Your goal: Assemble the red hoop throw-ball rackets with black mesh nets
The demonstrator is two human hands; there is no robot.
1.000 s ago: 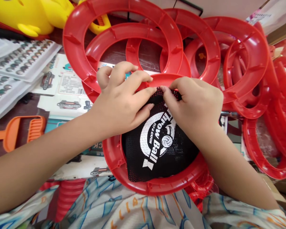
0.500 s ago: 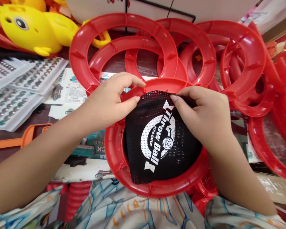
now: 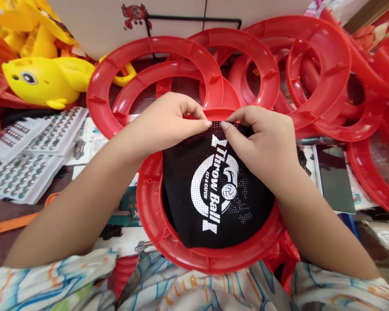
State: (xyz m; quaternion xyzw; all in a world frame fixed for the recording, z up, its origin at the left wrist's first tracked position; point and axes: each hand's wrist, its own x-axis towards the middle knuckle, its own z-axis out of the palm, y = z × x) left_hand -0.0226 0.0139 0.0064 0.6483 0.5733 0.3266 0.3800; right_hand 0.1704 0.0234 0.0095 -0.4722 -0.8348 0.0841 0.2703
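Your left hand (image 3: 173, 120) and right hand (image 3: 266, 142) both pinched the top edge of the black mesh (image 3: 178, 205), which lay spread across the red ring's (image 3: 210, 262) opening, so coverage looked mostly done, top edge apparently not yet settled, fastening elsewhere couldn't be told.

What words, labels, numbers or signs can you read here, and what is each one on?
"Throw Ball": large white print on the black mesh cloth.
"FLY & CATCH": smaller white print on the same cloth.
Printed cartons under the work: lettering too small or partly covered to read.
Red crab print on the white panel: no words I can make out.
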